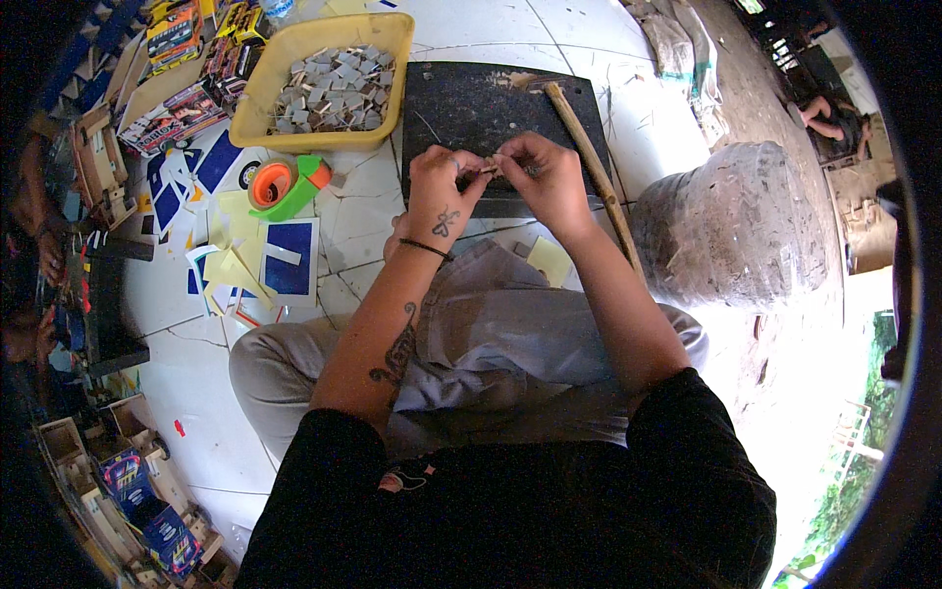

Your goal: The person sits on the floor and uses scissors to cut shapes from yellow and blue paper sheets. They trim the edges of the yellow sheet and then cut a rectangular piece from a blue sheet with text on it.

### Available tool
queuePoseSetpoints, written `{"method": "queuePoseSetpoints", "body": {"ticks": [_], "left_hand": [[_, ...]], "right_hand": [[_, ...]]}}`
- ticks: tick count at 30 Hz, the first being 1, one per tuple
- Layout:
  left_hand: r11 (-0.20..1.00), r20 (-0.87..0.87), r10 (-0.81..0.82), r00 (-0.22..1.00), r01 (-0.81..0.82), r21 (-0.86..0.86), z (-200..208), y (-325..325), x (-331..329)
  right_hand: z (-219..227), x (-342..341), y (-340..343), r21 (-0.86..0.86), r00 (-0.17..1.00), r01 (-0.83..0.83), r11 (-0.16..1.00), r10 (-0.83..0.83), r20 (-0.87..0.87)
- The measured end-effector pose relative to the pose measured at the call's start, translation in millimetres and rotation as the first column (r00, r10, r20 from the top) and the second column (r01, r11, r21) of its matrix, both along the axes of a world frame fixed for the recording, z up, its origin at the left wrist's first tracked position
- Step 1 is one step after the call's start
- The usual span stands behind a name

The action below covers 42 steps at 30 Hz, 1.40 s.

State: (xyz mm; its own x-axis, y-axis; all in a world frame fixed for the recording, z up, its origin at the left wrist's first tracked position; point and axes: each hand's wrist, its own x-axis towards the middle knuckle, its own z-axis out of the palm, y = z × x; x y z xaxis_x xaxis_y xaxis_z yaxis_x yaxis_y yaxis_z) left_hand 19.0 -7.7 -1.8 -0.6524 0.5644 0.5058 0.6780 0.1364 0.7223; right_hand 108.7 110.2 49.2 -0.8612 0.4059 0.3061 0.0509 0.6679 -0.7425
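Observation:
Over the near part of a low black board (461,108), my two hands meet at the fingertips. Between them is a small tan piece (492,168), wood-like in colour; its exact kind is too small to make out. My left hand (440,191) pinches it from the left, with the thumb and forefinger closed together. From the other side, my right hand (542,179) grips it in a pinch too. A long wooden stick (589,157) lies slanted along the board's right side, its lower end reaching past the board toward my knee.
Left of the board stands a yellow tub (250,103) of small grey square pieces (339,93). Nearby lie tape rolls (285,187), paper scraps (235,265) and printed toy trucks (177,39). A large wrapped bundle (731,231) is at right. Other people sit at the far left and far right.

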Motion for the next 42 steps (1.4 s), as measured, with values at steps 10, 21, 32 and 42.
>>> {"method": "queuePoseSetpoints", "body": {"ticks": [10, 21, 32, 42], "left_hand": [[1.0, -0.059, -0.02, 0.998, 0.02, -0.013, 2, -1, -1], [0.996, 0.026, -0.087, 0.996, 0.087, 0.02, 14, 4, 1], [0.993, 0.08, -0.115, 0.99, 0.111, 0.046, 13, 4, 1], [0.994, 0.05, -0.111, 0.993, 0.111, 0.002, 14, 6, 2]], "right_hand": [[1, -2, -1, -0.01, 0.996, -0.019, 1.0, 0.018, -0.093], [12, 24, 7, 0.474, 0.99, 0.138, 0.869, -0.141, -0.031], [15, 119, 18, 0.116, 0.918, 0.276, 0.954, -0.298, 0.263], [78, 182, -59, 0.079, 0.904, 0.206, 0.975, -0.22, 0.366]]}}
